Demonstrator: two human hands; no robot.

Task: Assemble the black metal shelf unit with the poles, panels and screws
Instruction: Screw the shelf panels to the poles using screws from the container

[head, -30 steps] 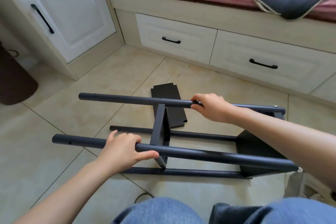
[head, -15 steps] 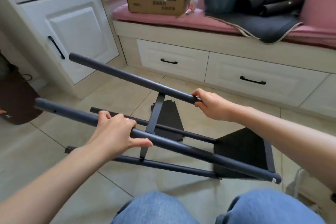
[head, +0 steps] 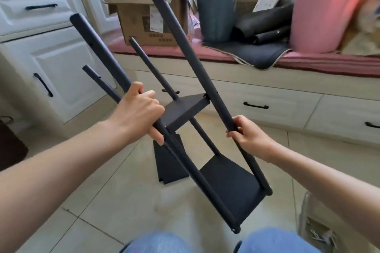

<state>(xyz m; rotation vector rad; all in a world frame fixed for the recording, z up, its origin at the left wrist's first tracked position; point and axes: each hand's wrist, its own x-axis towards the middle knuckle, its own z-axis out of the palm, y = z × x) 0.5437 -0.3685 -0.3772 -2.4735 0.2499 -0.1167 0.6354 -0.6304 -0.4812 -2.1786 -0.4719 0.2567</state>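
Shelf unit (head: pixel 205 107) tilted, left hand (head: pixel 139 113) and right hand (head: pixel 249 136) each grasping poles, box label (head: pixel 155 19) seemingly unreadable

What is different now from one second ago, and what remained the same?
The shelf frame was tipped up from lying flat on the floor to leaning steeply, free pole ends high. The left hand and right hand kept gripping the same two poles. The loose panel stayed on the floor.

four poles (head: pixel 186 33), three panels (head: pixel 185 107), two hands (head: pixel 137 111)
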